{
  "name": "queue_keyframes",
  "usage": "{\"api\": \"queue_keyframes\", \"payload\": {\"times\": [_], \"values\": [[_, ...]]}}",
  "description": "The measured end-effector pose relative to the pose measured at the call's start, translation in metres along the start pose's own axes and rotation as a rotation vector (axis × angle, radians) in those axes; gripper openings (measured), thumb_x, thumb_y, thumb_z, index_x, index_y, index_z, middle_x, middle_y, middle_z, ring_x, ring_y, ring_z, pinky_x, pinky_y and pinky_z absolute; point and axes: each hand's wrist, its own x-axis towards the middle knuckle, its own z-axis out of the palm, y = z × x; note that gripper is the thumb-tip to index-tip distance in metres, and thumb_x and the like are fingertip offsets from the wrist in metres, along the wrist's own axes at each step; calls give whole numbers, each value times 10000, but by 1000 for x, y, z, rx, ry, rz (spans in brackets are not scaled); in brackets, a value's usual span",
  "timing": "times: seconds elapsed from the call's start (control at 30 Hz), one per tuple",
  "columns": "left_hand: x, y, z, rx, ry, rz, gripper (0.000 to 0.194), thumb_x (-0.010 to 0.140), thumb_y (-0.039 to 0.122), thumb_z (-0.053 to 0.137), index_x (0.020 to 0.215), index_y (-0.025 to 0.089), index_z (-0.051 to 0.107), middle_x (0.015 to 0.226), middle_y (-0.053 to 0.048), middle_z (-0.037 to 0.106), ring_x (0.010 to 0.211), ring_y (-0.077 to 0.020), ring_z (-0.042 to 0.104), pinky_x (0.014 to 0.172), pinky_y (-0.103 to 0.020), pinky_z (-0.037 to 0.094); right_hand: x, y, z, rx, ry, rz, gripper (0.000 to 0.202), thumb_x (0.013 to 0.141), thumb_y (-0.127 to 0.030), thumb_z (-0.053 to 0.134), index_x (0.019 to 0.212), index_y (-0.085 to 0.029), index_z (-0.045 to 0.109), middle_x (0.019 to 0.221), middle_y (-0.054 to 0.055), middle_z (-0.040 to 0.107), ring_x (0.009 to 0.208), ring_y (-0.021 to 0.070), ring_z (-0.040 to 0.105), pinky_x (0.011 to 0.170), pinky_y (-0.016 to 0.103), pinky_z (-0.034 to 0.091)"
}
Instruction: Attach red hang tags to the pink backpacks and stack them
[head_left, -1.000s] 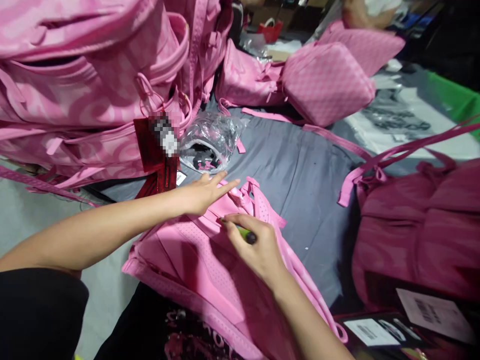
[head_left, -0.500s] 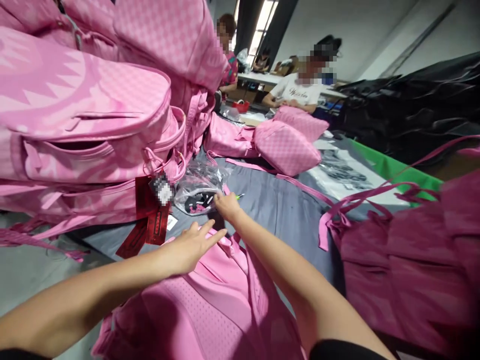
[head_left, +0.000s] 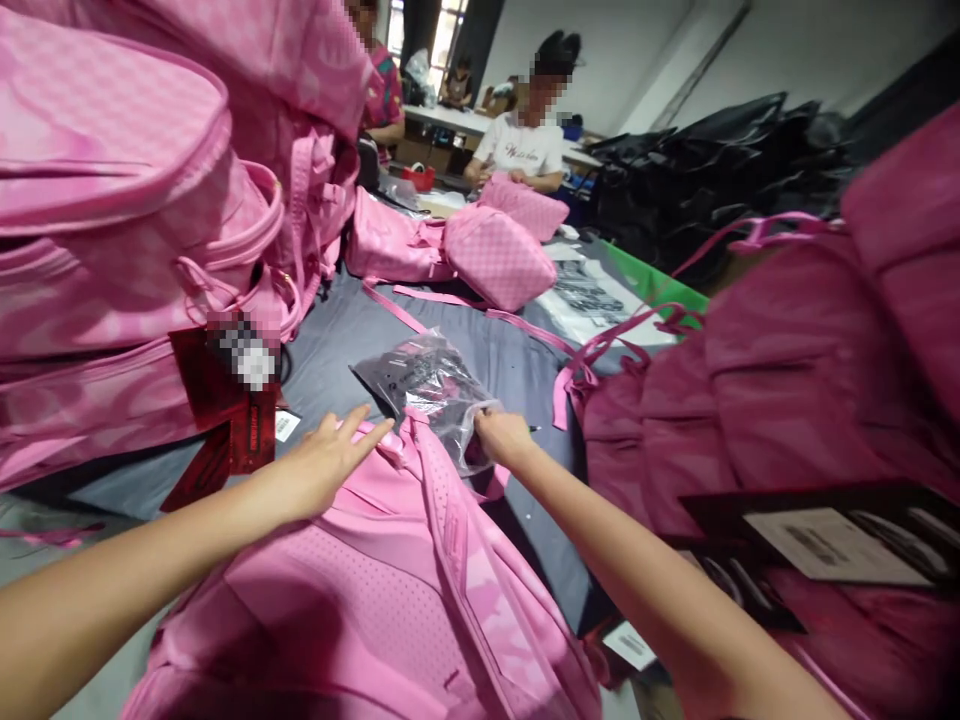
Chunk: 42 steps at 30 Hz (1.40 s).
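A pink backpack (head_left: 352,590) lies in front of me with its perforated back panel and a shoulder strap (head_left: 450,520) facing up. My left hand (head_left: 322,465) rests at its top edge, fingers spread beside the small carry handle. Just beyond the backpack, my right hand (head_left: 506,437) is closed on the edge of a clear plastic bag (head_left: 427,365). Dark and pink items show through the plastic, too blurred to name. The fingertips of my right hand are partly hidden by the bag.
Stacked pink backpacks (head_left: 97,130) with red hang tags (head_left: 247,430) rise on the left. Darker pink bags (head_left: 750,400) crowd the right. Two pink checkered bags (head_left: 495,255) lie farther along the grey table cover (head_left: 315,370). A person in a white shirt (head_left: 517,150) works opposite.
My right hand has pulled the clear plastic bag to the right, away from the stacked backpacks. The view has turned right. My left hand stays at the backpack's top.
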Motion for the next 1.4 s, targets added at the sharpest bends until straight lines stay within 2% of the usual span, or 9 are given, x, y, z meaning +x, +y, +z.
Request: {"api": "queue_keyframes", "payload": {"times": [0.2, 0.5, 0.7, 0.87, 1.03, 1.2, 1.27, 1.33, 1.4], "values": [[0, 2, -1, 59, 14, 16, 1085, 647, -116, 447, 1580, 283, 64, 1588, -198, 221, 1158, -332, 513, 934, -445, 494, -10, 13, 41, 207, 69, 180, 457, 978, -388, 485, 1372, -159, 465, 1392, 158, 522, 1097, 238, 634, 775, 286, 495], [-1, 14, -15, 98, -57, -44, 1053, 668, -91, 495, 1579, 258, 99, 1592, -196, 191, 1186, -322, 501, 1005, -433, 447, -14, 7, 52, 287, 152, 215, 371, 994, -197, 317, 1237, -177, 597, 1247, 146, 625, 1011, 242, 653, 823, 332, 483], [-2, 17, -23, 51, -86, -67, 1011, 698, -48, 545, 1575, 261, 147, 1599, -176, 198, 1234, -327, 492, 1030, -424, 438, -45, 17, 53, 278, 114, 109, 336, 931, -141, 441, 1184, -230, 644, 1280, 64, 641, 1066, 194, 639, 833, 256, 468], [-8, 18, -27, -9, -41, -41, 986, 699, -12, 572, 1564, 274, 194, 1587, -173, 252, 1245, -320, 513, 1024, -443, 453, -70, 13, 44, 254, 169, 208, 346, 953, -144, 384, 1198, -170, 627, 1169, 125, 684, 1024, 220, 649, 825, 286, 469], [-14, 20, -29, -44, 6, -56, 980, 674, -28, 567, 1547, 288, 252, 1574, -178, 295, 1266, -341, 517, 991, -474, 482, -85, -12, 37, 290, 179, 60, 188, 887, -133, 556, 1012, -154, 695, 1022, 120, 722, 925, 192, 685, 795, 251, 479], [-29, 29, -45, -150, 119, -54, 871, 729, 78, 661, 1519, 244, 334, 1616, -200, 182, 1448, -396, 285, 1091, -570, 370, -111, -4, 9, 322, 375, 173, 294, 894, -82, 456, 1068, -125, 689, 1104, 142, 712, 940, 256, 694, 781, 340, 537], [-36, 41, -55, -282, 345, -16, 641, 823, 206, 642, 1438, 196, 463, 1567, -189, 318, 1441, -350, 311, 1127, -552, 330, -131, -5, -10, 329, 501, 208, 395, 933, -90, 367, 1215, -138, 639, 1255, 138, 657, 1099, 250, 647, 886, 356, 529], [-41, 57, -62, -510, 548, 5, 443, 906, 333, 566, 1315, 163, 571, 1371, -158, 562, 1279, -273, 509, 1080, -470, 405, -153, -17, -29, 346, 638, 124, 432, 957, -104, 335, 1283, -175, 609, 1329, 99, 622, 1211, 200, 585, 1004, 334, 482], [-42, 73, -65, -805, 525, -19, 440, 920, 438, 534, 1238, 140, 604, 1043, -101, 698, 952, -203, 642, 881, -373, 517, -174, -37, -44, 374, 823, -117, 398, 961, -130, 375, 1262, -178, 631, 1306, 100, 640, 1206, 182, 587, 1027, 326, 474]]}}
